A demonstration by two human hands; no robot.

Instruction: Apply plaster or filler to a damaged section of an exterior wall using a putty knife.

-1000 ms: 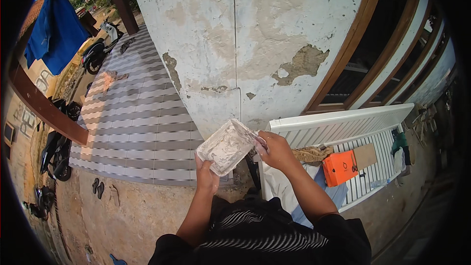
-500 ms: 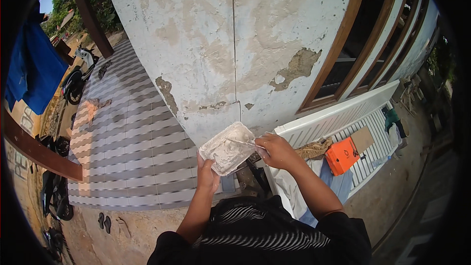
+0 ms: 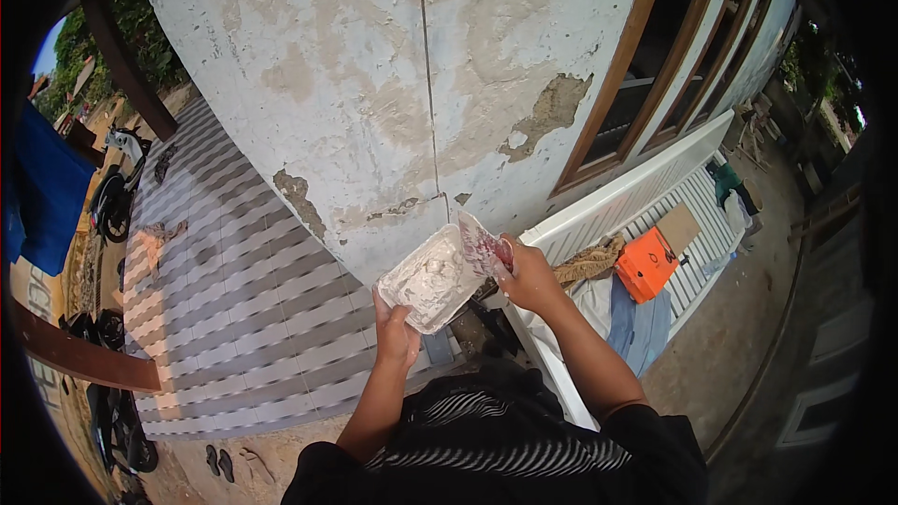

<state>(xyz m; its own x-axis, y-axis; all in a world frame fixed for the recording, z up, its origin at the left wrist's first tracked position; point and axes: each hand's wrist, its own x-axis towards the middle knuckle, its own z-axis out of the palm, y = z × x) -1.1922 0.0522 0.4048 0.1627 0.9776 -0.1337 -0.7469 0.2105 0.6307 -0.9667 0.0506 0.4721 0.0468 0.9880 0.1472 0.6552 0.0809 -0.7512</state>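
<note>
My left hand (image 3: 397,332) grips the near-left edge of a shallow white tray (image 3: 436,325), with the thumb over its rim. Lumpy off-white putty (image 3: 427,273) covers much of the tray's inside. In my right hand (image 3: 529,282) is a putty knife (image 3: 476,245) with a wide blade and a reddish handle, the fingers closed round the handle. Its blade stands upright over the tray's far right side, smeared with whitish paste; whether it touches the putty I cannot tell. Just beyond both hands rises a pale wall (image 3: 374,131) with a vertical crack and beige patches.
Bare rough spots (image 3: 552,117) mark the wall beside the brown-framed windows (image 3: 617,103). To the right, a white slatted bench (image 3: 678,215) carries an orange box (image 3: 645,265), cardboard and cloth. A striped tiled floor (image 3: 234,318) lies left, with sandals (image 3: 220,463) near its edge and a motorbike (image 3: 117,182) beyond.
The putty knife has turned from lying low across the tray to standing with its blade face visible at the tray's right side. The head view has shifted slightly; my left hand keeps the tray.
</note>
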